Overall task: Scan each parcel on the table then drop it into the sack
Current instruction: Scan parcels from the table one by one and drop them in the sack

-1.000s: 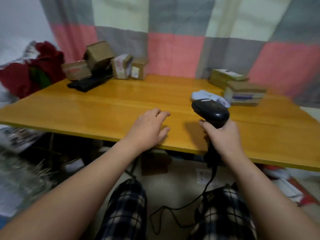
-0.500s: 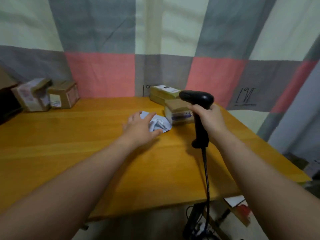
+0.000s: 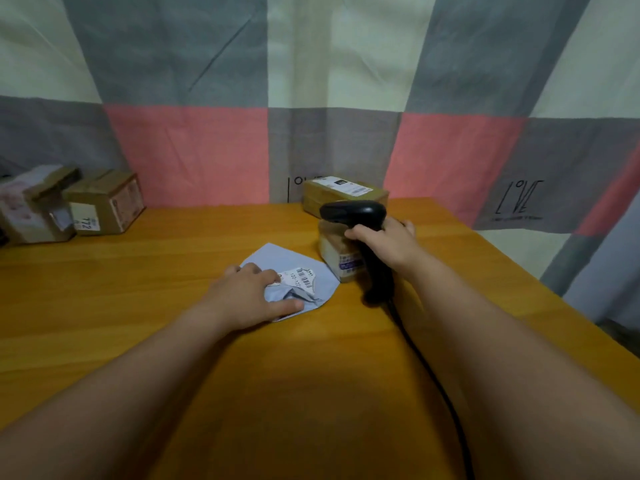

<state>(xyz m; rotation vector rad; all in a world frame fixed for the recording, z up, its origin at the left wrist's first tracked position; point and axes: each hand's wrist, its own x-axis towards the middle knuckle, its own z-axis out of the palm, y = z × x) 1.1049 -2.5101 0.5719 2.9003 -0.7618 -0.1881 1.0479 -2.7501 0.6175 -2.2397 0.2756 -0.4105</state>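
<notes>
Now your left hand [image 3: 249, 292] has closed on the light blue poly mailer [image 3: 273, 259]. Its fingers curl over the mailer's near-left part, the thumb stretches along the near edge, and the film is bunched up between them. The mailer lies on the wooden table [image 3: 138, 306], with its barcode label [image 3: 302, 276] face up just past your fingertips.

Your right hand [image 3: 384, 242] is wrapped round the grip of the black barcode scanner [image 3: 353, 212], fingers clamped together. The scanner's head points left, in front of a small cardboard box [image 3: 334, 251] that stands just right of the mailer. Its cable [image 3: 426, 358] trails back toward you. Both forearms reach forward, low over the table.

Half a second ago your left fingers were spread and only arriving at the mailer. Your right hand's grip on the scanner is as it was.
</notes>
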